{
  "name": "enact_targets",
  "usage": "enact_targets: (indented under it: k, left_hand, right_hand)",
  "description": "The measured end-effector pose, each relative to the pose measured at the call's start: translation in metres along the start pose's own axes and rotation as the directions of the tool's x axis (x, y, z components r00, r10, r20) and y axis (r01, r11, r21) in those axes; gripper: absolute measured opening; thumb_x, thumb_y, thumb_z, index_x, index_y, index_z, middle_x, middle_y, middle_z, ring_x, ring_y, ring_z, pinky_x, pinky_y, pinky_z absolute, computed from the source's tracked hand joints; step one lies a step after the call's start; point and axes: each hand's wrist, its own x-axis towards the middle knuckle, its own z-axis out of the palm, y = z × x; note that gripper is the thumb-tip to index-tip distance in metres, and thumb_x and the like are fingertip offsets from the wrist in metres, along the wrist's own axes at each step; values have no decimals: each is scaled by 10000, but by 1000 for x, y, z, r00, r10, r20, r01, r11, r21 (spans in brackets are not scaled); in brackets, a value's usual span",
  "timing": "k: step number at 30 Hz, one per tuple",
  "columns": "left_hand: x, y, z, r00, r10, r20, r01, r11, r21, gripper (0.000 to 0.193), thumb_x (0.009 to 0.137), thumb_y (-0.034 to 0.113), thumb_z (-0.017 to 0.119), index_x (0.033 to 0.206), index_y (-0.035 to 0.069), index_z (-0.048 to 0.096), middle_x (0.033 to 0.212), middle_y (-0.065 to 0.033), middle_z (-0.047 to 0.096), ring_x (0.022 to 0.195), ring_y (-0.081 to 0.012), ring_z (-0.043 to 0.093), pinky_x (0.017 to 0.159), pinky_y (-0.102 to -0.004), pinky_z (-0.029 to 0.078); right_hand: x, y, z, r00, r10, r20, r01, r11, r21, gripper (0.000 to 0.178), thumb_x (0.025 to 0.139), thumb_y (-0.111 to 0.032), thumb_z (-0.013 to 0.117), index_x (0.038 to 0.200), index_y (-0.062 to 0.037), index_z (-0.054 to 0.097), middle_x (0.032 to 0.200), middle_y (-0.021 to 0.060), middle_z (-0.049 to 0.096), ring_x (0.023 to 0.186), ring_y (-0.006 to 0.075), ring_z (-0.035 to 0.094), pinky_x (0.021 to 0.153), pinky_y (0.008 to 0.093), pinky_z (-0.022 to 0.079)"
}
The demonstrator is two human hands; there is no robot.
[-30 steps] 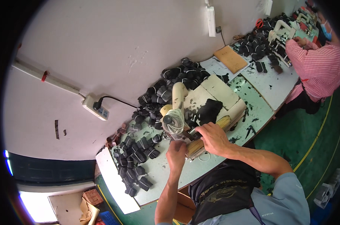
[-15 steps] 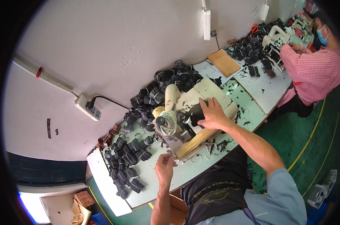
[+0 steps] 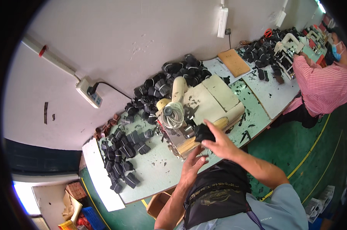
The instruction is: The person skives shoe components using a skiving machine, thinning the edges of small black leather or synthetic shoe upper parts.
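Observation:
My right hand (image 3: 224, 145) grips a black fabric bundle (image 3: 204, 133), thumb and fingers on its right side, just above the front edge of the cream machine (image 3: 215, 101). Just below and left of the bundle is my left hand (image 3: 190, 166), fingers stretched and thumb apart, with no object plainly in it. Its fingertips come close to the bundle; whether they touch it I cannot tell. A coil of clear tubing (image 3: 172, 116) hangs on the machine's left end, and dark scraps lie on its top.
Tied black bundles (image 3: 121, 151) lie on the table's left, with a larger heap (image 3: 158, 86) along the wall behind the machine. A brown notebook (image 3: 233, 63) lies farther right. A co-worker in a checked shirt (image 3: 323, 88) works at another machine (image 3: 288, 50).
My right hand has come off the machine's top toward me, bringing the black bundle. My left hand has moved right from the table to beside it, its fingers now extended. The view has shifted slightly.

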Motion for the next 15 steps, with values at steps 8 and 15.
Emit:
enact_targets:
  k: [8, 15]
  left_hand:
    - [-23, -60, -15, 930, -363, -51, 260, 750, -608, 381, 977, 161, 603, 1298, -39, 560, 1247, -127, 609, 1136, -238, 597, 977, -375, 494]
    - [-49, -63, -73, 822, -469, -324, 293, 835, -465, 107, 870, 55, 665, 956, 29, 608, 864, -86, 635, 772, -205, 645, 617, -325, 536]
  right_hand:
    - [-101, 28, 86, 977, 71, 202, -47, 992, -121, 803, 805, -119, 706, 1479, 44, 301, 1235, 322, 501, 1161, 469, 490, 1020, 498, 403]
    - [-84, 85, 81, 980, 15, 197, 70, 906, -417, 148, 879, -123, 628, 1012, -63, 654, 1064, 108, 604, 940, 280, 634, 758, 376, 555]
